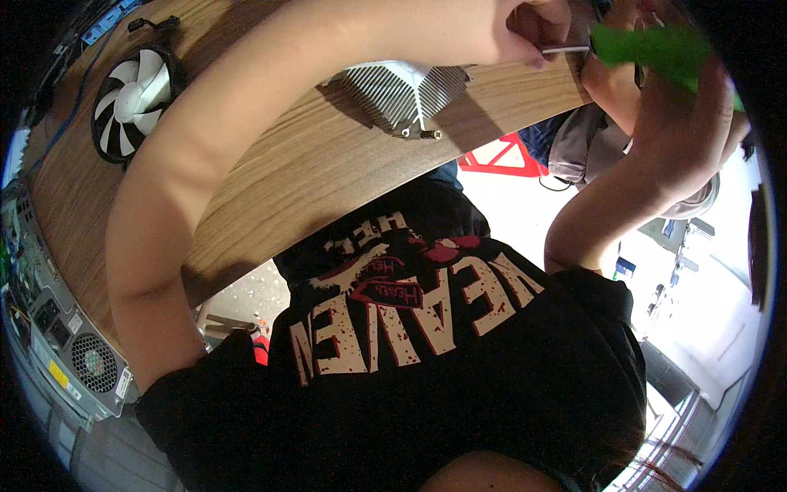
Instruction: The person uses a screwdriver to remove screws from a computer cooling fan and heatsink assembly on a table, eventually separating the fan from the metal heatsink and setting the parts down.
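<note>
My left arm reaches across the wooden table to the upper right, where my left hand [541,33] pinches a thin pale rod [567,50]. The rod meets a bright green object [652,49] at a dark spot. I cannot make out its exact kind. My right hand [693,123] is closed around the green object near the picture's right rim. Below my left forearm, a silver finned heatsink [406,92] with screws at its near corner sits on the table, partly hidden by the arm. A black-framed fan with white blades [131,98] lies at the far left.
A grey computer case [86,348] with a vent stands along the left side. A short black connector [153,24] lies behind the fan. The table edge [328,224] runs in front of my body. Another person in grey clothing [580,146] is close by, beside a red frame [515,161].
</note>
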### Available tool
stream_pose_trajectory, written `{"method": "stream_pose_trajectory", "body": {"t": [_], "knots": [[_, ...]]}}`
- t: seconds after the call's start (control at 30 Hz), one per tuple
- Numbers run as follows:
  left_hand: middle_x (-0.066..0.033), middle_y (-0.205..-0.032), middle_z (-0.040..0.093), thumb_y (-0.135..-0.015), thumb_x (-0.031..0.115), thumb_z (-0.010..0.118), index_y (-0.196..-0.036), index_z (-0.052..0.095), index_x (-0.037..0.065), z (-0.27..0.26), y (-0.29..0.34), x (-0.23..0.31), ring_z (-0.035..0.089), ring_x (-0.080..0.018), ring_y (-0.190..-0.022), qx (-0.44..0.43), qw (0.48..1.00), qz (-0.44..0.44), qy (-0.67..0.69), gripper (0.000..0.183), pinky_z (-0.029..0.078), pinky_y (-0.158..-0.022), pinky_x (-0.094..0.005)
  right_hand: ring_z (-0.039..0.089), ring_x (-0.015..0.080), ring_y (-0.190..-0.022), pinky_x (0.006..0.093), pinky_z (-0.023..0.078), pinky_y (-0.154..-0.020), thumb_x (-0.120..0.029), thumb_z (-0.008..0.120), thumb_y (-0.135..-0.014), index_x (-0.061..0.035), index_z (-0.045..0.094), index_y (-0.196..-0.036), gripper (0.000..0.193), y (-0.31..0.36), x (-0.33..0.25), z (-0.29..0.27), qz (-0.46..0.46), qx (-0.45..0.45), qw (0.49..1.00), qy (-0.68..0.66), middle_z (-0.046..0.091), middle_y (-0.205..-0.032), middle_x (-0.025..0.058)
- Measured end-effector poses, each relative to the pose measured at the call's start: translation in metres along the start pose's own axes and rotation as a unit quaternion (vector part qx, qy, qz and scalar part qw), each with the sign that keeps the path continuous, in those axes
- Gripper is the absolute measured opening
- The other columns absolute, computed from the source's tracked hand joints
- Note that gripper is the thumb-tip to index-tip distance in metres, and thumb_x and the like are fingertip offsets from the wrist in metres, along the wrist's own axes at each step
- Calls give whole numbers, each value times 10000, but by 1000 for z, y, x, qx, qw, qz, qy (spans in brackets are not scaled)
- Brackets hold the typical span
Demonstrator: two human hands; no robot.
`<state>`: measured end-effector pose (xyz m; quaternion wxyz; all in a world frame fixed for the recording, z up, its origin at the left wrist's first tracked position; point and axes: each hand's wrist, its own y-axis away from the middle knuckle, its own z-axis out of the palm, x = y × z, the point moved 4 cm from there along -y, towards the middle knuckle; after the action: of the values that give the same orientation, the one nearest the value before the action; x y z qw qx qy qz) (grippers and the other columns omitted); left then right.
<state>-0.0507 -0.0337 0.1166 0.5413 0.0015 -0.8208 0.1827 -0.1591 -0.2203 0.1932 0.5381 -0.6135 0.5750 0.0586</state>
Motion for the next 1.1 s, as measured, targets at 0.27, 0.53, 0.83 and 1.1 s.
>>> {"method": "stream_pose_trajectory", "body": {"t": [0.27, 0.53, 0.83, 1.1], "knots": [[-192, -924, 672, -833, 34, 618, -1095, 639, -29, 2, 8, 3, 638, -247, -785, -17, 999, 21, -44, 270, 497, -706, -341, 681, 346, -866, 437, 563, -803, -121, 611, -840, 90, 655, -1024, 284, -7, -10, -16, -31, 7, 998, 63, 672, -976, 234], [-188, -879, 670, -833, 98, 636, -1103, 633, -34, 7, -1, -4, 646, -265, -793, 15, 994, 110, 3, 300, 504, -729, -346, 691, 350, -803, 424, 586, -752, -91, 620, -808, 102, 654, -1005, 278, -10, -6, -27, -78, 89, 987, 109, 682, -930, 231], [-193, -1094, 629, -880, 199, 622, -1308, 498, 34, 3, -4, -15, 663, -244, -822, -24, 971, 61, -228, 475, 539, -759, -314, 672, 332, -829, 394, 568, -749, -108, 679, -767, 91, 623, -1048, 349, 7, 3, -8, -28, -35, 996, 74, 667, -948, 214], [-219, -1344, 491, -931, 342, 544, -1480, 245, 95, -16, 16, -8, 615, -260, -973, -262, 845, -285, -369, 672, 477, -937, -417, 643, 301, -871, 369, 538, -776, -146, 717, -759, 69, 592, -1088, 412, 9, -12, 10, -35, -84, 995, 37, 641, -985, 190]]}}
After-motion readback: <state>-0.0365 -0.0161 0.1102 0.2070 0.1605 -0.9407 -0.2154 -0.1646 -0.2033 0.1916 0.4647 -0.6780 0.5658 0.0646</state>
